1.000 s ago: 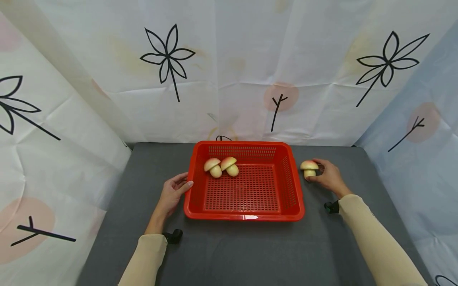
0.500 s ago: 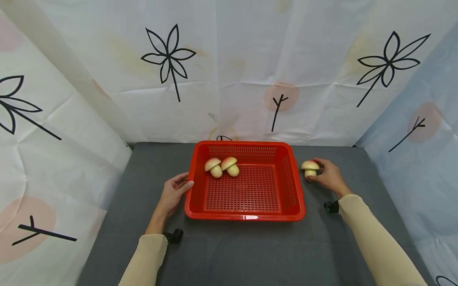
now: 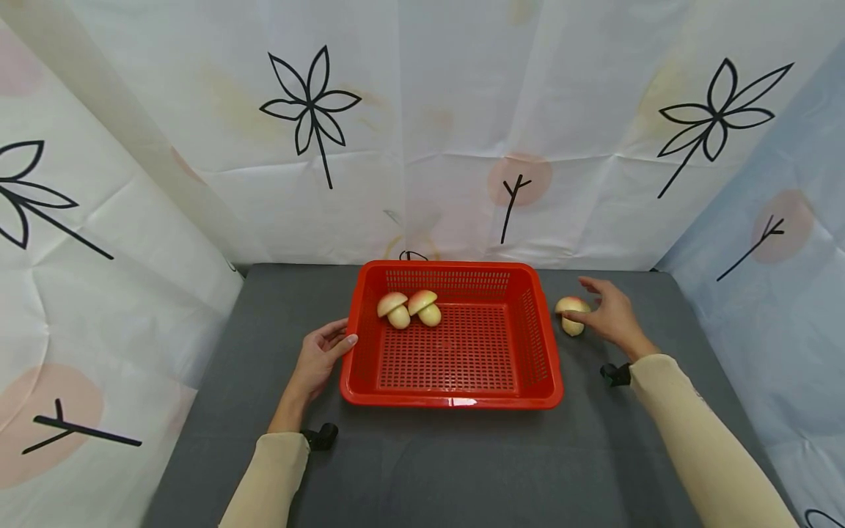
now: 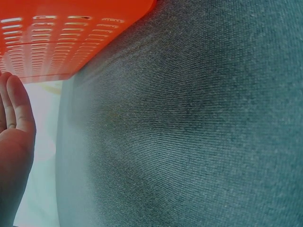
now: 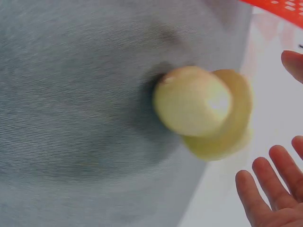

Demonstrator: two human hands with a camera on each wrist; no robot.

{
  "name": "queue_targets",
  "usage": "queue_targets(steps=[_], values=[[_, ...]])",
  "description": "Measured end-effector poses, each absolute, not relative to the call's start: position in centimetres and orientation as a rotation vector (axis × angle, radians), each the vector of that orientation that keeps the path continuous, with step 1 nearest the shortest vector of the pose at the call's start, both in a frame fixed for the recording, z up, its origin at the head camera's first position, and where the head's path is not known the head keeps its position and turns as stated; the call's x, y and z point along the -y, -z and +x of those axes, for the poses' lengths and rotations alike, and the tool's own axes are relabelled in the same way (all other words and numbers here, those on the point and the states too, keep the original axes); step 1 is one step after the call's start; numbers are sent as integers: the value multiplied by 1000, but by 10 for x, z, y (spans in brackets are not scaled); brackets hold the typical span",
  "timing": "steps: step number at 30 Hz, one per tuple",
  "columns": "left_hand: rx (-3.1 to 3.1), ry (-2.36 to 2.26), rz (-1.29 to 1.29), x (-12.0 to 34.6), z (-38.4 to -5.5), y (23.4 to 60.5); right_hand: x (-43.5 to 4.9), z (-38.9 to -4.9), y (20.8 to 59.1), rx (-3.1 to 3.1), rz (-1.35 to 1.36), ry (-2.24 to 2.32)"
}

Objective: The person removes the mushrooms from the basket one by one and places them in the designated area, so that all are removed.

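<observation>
On the grey table, right of the red plastic basket [image 3: 444, 402], a toy mushroom [image 3: 571, 327] with a pinkish-yellow cap rests with its cream stalk toward me. My right hand [image 3: 610, 312] is beside it with thumb and fingers spread. The right wrist view shows the mushroom [image 5: 191, 101] apart from the fingers [image 5: 265, 182]. My left hand [image 3: 320, 359] touches the basket's left side, its thumb at the rim. In the left wrist view its fingers [image 4: 19, 101] lie straight by the slotted outer wall [image 4: 71, 38].
Two more toy mushrooms, a left one [image 3: 394, 310] and a right one [image 3: 425, 307], lie side by side in the basket's back left part. White curtains [image 3: 442, 132] with printed plants enclose the grey table [image 3: 462, 469] at the back and both sides.
My right hand has let go of the mushroom, spreading its fingers and drawing slightly up and right. The mushroom has tipped a little. The left hand and basket stay put.
</observation>
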State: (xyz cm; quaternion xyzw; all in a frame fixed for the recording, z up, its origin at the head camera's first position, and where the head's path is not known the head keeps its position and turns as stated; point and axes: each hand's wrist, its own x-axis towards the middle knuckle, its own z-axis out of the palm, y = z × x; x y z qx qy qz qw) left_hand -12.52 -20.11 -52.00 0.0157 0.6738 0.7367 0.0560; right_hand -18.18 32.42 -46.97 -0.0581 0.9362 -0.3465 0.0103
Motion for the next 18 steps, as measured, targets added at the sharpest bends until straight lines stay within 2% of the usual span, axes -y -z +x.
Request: queue_targets(steps=[18], values=[[-2034,-2250,58,200,-125,519,-276,-180,414,-2943,-372,1091]])
